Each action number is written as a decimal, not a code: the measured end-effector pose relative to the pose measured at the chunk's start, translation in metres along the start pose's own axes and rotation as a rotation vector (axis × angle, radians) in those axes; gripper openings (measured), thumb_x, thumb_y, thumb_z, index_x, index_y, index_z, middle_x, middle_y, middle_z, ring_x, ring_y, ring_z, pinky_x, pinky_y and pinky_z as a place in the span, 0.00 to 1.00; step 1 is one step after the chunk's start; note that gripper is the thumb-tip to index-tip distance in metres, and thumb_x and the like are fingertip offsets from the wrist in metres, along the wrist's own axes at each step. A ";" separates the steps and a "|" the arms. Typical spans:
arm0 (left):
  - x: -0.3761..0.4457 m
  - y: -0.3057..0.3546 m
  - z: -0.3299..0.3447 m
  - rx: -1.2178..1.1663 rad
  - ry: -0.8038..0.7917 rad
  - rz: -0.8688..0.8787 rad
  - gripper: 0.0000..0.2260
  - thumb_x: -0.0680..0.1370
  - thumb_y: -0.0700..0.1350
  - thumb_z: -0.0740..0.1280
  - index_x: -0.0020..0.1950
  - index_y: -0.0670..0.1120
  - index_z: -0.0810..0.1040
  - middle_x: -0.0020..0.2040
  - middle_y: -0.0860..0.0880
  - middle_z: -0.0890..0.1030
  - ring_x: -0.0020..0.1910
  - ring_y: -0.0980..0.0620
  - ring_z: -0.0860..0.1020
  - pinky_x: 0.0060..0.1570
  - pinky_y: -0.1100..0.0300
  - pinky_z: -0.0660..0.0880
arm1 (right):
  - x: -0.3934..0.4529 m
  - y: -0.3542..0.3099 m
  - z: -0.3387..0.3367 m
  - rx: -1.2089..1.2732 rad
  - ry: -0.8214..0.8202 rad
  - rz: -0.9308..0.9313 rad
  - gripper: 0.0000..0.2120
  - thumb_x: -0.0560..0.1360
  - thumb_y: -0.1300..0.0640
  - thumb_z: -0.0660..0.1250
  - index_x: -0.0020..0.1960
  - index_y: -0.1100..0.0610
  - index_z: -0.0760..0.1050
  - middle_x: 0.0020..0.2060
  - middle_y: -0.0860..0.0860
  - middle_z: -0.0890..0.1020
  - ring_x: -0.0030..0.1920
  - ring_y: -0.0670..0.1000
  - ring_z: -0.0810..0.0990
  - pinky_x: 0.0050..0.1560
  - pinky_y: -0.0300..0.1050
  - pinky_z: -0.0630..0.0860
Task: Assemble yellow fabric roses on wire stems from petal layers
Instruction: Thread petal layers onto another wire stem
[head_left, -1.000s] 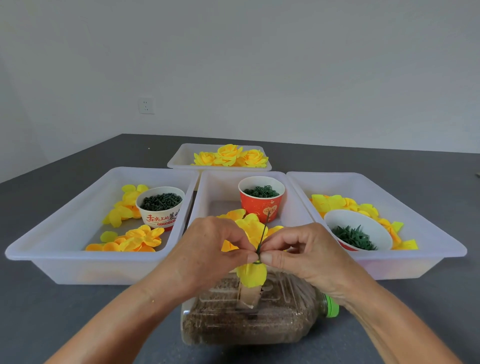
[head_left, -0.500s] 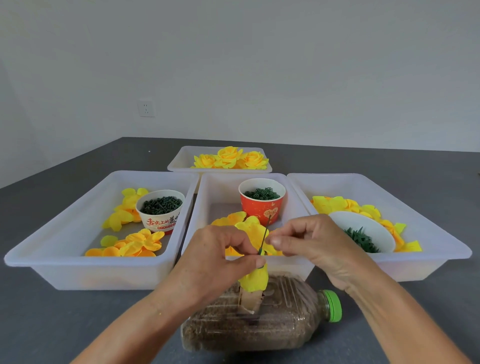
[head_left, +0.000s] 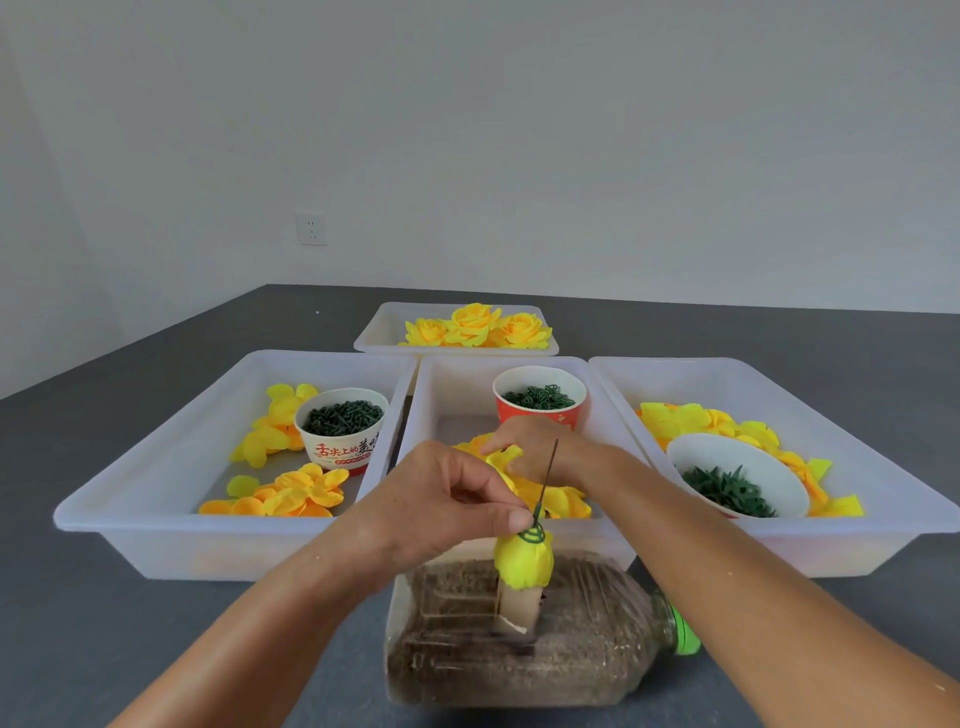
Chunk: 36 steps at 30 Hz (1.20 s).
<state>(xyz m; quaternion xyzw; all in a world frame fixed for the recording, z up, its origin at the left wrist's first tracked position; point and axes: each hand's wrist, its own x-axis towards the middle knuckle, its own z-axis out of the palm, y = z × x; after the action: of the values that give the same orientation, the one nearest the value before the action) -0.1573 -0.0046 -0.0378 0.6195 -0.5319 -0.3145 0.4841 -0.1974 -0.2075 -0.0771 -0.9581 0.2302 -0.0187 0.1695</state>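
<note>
My left hand (head_left: 447, 506) pinches the thin wire stem (head_left: 546, 475) just above a yellow rosebud (head_left: 522, 564) with a green ring on top; the bud points down into a cardboard holder on a lying plastic bottle (head_left: 524, 644). My right hand (head_left: 545, 447) reaches into the middle tray (head_left: 431, 410) and its fingers close on a yellow petal layer (head_left: 501, 457) from the pile there. Finished yellow roses (head_left: 475, 327) lie in the far tray.
The left tray (head_left: 156, 467) holds yellow petals and a white cup (head_left: 343, 428) of green pieces. A red cup (head_left: 540, 400) stands in the middle tray. The right tray (head_left: 857, 467) holds petals and a white bowl (head_left: 737, 480) of green parts. Grey table all around.
My right hand let go of the stem and moved forward into the middle tray onto a petal layer. My left hand keeps the stem and bud over the bottle.
</note>
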 end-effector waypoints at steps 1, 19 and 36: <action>0.001 -0.001 -0.001 -0.008 0.013 -0.007 0.05 0.69 0.42 0.73 0.39 0.41 0.84 0.41 0.40 0.84 0.42 0.52 0.79 0.48 0.59 0.75 | 0.000 0.000 0.002 -0.037 0.031 -0.003 0.19 0.73 0.67 0.64 0.60 0.54 0.78 0.61 0.51 0.78 0.62 0.53 0.74 0.57 0.42 0.70; 0.057 -0.014 -0.004 0.220 0.492 -0.161 0.22 0.68 0.44 0.77 0.60 0.48 0.76 0.52 0.49 0.76 0.51 0.49 0.76 0.51 0.52 0.75 | -0.053 0.018 -0.043 0.799 0.453 0.200 0.05 0.69 0.66 0.73 0.36 0.63 0.77 0.31 0.56 0.79 0.31 0.49 0.76 0.30 0.32 0.73; 0.048 0.008 -0.001 -0.298 0.515 -0.067 0.04 0.70 0.35 0.72 0.44 0.40 0.82 0.43 0.38 0.83 0.40 0.43 0.80 0.45 0.49 0.79 | -0.098 -0.028 -0.041 1.090 0.348 0.028 0.07 0.66 0.61 0.75 0.44 0.57 0.83 0.40 0.56 0.85 0.40 0.54 0.82 0.46 0.52 0.79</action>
<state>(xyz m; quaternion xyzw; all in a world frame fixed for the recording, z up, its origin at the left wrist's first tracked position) -0.1482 -0.0501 -0.0238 0.6183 -0.3191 -0.2374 0.6779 -0.2779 -0.1536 -0.0249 -0.7119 0.2245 -0.2899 0.5990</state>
